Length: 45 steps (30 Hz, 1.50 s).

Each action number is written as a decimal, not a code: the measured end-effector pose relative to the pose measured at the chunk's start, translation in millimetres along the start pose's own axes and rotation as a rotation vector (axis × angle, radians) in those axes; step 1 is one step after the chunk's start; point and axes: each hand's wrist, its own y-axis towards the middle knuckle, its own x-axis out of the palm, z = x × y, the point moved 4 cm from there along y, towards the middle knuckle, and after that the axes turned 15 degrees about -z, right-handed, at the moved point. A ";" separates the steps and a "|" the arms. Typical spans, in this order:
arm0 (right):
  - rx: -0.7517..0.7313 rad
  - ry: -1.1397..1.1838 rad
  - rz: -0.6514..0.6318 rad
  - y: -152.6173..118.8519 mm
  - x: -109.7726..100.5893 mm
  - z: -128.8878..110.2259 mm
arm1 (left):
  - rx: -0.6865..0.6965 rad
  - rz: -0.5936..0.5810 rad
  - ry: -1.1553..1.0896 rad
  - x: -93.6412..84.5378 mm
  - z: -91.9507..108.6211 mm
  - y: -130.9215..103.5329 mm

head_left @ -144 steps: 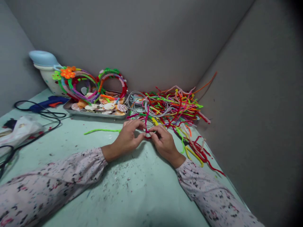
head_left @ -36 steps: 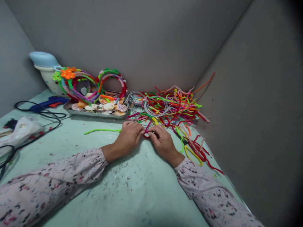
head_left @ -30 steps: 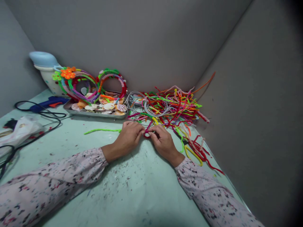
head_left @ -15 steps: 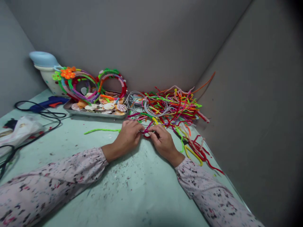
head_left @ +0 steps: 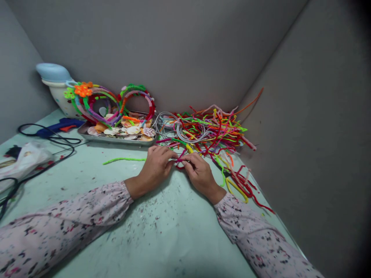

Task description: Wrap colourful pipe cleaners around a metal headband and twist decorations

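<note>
Close together over the middle of the table, my left hand [head_left: 158,164] and my right hand [head_left: 198,172] both pinch a magenta pipe cleaner [head_left: 179,159]. Its short middle stretch shows between my fingertips, and a dark red part curves just below. My fingers hide the rest of it. A bright green pipe cleaner [head_left: 124,159] lies flat on the table, its right end passing behind my left hand. Right behind my hands is a tangled heap of coloured pipe cleaners [head_left: 220,129], with loops of grey wire [head_left: 191,139] at its left.
A metal tray [head_left: 121,142] of seashells holds several wrapped hoops [head_left: 137,92], some with flowers. To its left are a white pot with a blue lid [head_left: 55,73], a blue tool [head_left: 58,126], a black cord [head_left: 74,148] and a plastic bag [head_left: 31,158]. Grey walls enclose the table [head_left: 162,239].
My left hand has shifted very slightly, with its fingers turned a little at the pipe cleaner. My right hand stays in nearly the same place.
</note>
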 end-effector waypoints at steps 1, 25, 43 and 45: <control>0.008 0.005 0.011 -0.2 -0.6 0.4 | -0.013 0.028 0.001 -2.9 2.0 -0.8; 0.051 0.013 0.002 -0.4 -2.3 -0.7 | -0.071 -0.071 -0.483 -0.7 -0.2 2.1; -0.059 -0.151 0.058 -3.4 -0.8 -10.0 | -0.045 -0.089 -0.428 1.7 6.6 0.6; -0.063 -0.151 0.076 -3.6 -2.4 -10.7 | -0.010 -0.072 -0.406 1.2 8.9 0.2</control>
